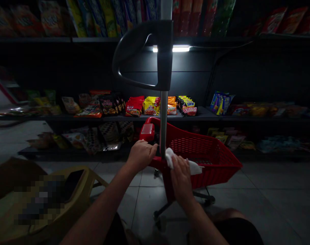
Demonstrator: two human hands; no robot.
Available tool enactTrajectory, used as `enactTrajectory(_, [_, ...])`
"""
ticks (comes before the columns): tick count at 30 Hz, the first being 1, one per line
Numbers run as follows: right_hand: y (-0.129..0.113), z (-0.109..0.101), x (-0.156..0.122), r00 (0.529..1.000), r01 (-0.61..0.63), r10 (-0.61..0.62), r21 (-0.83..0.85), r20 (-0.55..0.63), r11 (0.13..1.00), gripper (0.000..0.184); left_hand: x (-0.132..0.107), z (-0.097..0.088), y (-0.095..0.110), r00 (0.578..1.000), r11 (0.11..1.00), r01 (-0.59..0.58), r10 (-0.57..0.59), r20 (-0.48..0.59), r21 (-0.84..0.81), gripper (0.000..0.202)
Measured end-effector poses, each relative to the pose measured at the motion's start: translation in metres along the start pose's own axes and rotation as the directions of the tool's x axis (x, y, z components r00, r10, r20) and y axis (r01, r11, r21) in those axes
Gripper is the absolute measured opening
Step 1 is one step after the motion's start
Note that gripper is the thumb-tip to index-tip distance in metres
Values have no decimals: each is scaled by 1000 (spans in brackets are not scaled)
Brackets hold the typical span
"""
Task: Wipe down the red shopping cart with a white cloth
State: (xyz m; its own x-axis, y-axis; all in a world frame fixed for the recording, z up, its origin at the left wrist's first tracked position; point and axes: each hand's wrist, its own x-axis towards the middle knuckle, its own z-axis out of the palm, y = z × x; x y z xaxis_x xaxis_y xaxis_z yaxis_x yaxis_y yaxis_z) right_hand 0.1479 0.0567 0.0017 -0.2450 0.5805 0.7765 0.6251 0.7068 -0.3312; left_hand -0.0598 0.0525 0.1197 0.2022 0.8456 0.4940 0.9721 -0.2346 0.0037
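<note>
Lower left: yellow stool [78,190], close beside the left forearm. Centre: left hand [141,154] curled shut over the near rim of the red cart [221,149], just left of the grey pole [163,115]; right hand [180,177] clasping a white cloth [195,167] against the pole's foot. Right: open tiled floor [272,197].

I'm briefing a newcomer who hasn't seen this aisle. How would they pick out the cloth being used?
Find the red wheeled basket standing before the dark snack shelves. At its near rim, where the grey pole rises, the right hand presses the cloth. Nothing else on the basket is white.
</note>
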Motion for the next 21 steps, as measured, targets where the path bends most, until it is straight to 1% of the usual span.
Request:
enactTrajectory(1, [-18,9,6,1000,15,-15,5,-13,1000,54,3,2,-4,1000,1000,5,-5,2,6,58])
enactTrajectory(2, [-30,18,10,999,37,-37,0,-24,999,58,6,3,-8,1000,1000,10,-10,6,10,57])
enactTrajectory(3, [-36,24,14,997,65,-66,-11,-33,998,59,8,4,-13,1000,1000,13,-13,10,10,57])
enactTrajectory(4, [-35,29,16,995,98,-99,-27,-34,995,60,9,5,-18,1000,1000,16,-16,14,6,56])
enactTrajectory(5, [-28,32,16,991,130,-131,-43,-26,991,60,11,6,-23,1000,1000,17,-17,18,-1,55])
enactTrajectory(7, [2,31,11,986,165,-165,-73,8,983,58,13,7,-33,999,999,21,-20,25,-29,55])
enactTrajectory(11, [86,12,-13,998,69,-66,-145,23,987,46,13,8,-46,1000,997,29,-29,9,-73,57])
enactTrajectory(13, [116,2,-23,999,25,-30,-170,-25,985,41,13,9,-48,1000,997,28,-29,-10,-74,57])
enactTrajectory(14, [123,-1,-25,998,7,-18,-162,-67,987,40,12,9,-48,999,997,30,-31,-17,-72,57])
enactTrajectory(15, [124,-3,-26,992,-13,-4,-136,-123,991,38,12,10,-47,999,997,32,-34,-21,-68,57])
enactTrajectory(16, [118,-3,-25,983,-26,10,-88,-182,996,38,12,11,-47,999,997,35,-36,-22,-64,57])
enactTrajectory(17, [106,-2,-21,973,-20,13,-27,-231,999,38,13,11,-46,999,998,36,-37,-23,-60,57])
enactTrajectory(19, [66,4,-9,958,52,-26,85,-284,995,42,15,13,-46,999,998,36,-37,-23,-57,57])
enactTrajectory(21, [20,13,8,955,201,-172,103,-240,974,47,17,15,-46,1000,998,18,-19,-20,-56,57])
